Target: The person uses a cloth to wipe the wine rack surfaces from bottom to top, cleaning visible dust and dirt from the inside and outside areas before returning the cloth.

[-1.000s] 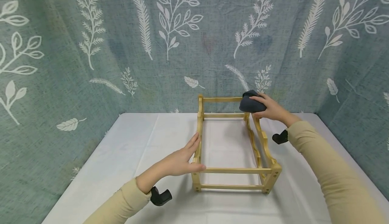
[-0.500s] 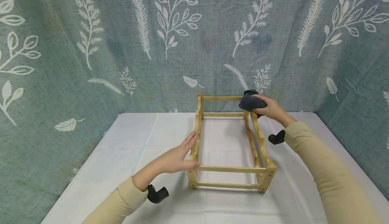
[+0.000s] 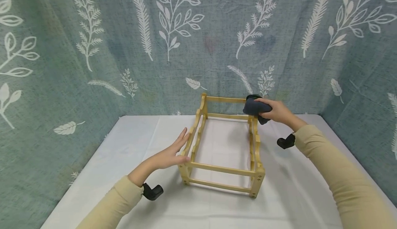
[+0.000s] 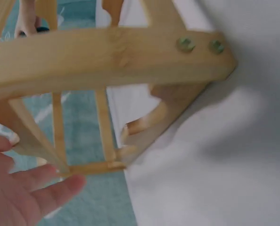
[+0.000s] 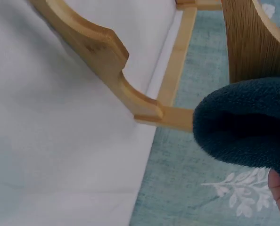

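Fuzzy cloth (image 5: 246, 100), smooth wooden rack (image 3: 221, 169)

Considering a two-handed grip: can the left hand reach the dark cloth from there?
Probably not: the rack lies between the left hand, at its near left, and the dark cloth, which the right hand holds at the far right corner.

Leaf-patterned blue-green fabric (image 3: 217, 73) hangs behind and beside a white table (image 3: 136, 136).
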The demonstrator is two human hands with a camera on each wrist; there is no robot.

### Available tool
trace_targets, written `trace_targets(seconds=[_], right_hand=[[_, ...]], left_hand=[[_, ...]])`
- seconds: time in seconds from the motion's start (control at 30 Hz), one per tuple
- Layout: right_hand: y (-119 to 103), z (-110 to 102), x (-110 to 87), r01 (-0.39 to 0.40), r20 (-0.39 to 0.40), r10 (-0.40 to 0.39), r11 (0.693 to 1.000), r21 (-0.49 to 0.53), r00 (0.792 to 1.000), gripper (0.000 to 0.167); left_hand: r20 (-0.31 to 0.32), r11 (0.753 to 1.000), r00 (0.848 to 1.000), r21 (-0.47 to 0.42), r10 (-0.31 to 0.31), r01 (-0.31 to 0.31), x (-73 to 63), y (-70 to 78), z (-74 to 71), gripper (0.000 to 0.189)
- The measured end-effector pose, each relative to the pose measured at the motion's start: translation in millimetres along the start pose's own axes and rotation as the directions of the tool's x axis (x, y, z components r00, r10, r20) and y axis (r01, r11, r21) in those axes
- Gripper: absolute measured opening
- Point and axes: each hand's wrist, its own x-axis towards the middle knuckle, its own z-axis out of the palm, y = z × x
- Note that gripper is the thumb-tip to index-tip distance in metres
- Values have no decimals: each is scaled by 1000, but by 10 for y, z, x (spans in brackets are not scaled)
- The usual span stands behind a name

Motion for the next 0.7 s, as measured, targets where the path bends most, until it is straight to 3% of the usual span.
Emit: trace_targets(seconds=[0.23, 0.37, 0.7], right_hand=[[-178, -17, 17, 51, 86, -40, 990, -133, 995, 54], [-262, -29, 14, 44, 134, -21, 983, -176, 991, 54], [-419, -99, -67, 8, 261, 57, 970, -242, 964, 57]], left_hand=[[-25, 994, 999, -104, 22, -24, -20, -193, -80, 79], [-17, 989, 1000, -149, 3, -6, -17, -267, -138, 77], [23, 979, 999, -199, 48, -42, 6, -445, -340, 66]])
